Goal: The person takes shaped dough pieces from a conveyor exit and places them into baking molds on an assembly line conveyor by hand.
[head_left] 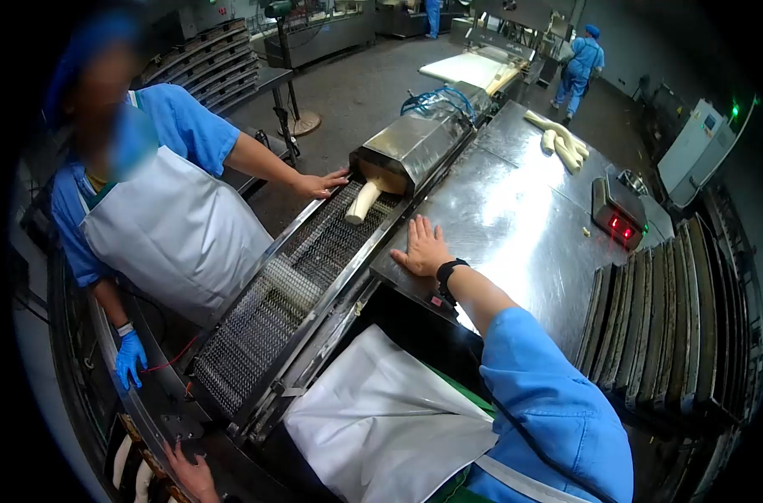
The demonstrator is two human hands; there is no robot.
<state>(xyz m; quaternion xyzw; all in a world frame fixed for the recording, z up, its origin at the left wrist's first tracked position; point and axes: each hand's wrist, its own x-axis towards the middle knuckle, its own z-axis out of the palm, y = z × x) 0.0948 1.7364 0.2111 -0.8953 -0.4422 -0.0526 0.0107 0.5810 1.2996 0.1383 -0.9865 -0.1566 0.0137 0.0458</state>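
My right hand [423, 246] lies palm down with spread fingers on the near left corner of the steel table [490, 205], holding nothing. At the lower left, my left hand [190, 471] rests by the machine's dark edge, fingers apart and empty. Between me and a co-worker runs a metal mesh conveyor [256, 335]. A pale dough roll [364, 203] lies on it, partly under the steel hood [423, 147]. Farther down the mesh is a pale, blurred patch that I cannot make out.
The co-worker [176, 226] opposite has one bare hand beside the hood and one blue-gloved hand [131, 359] lower down. Several dough rolls [566, 147] and a scale [620, 214] with red digits sit on the table. Stacked trays [666, 310] stand right. Another person [580, 71] is behind.
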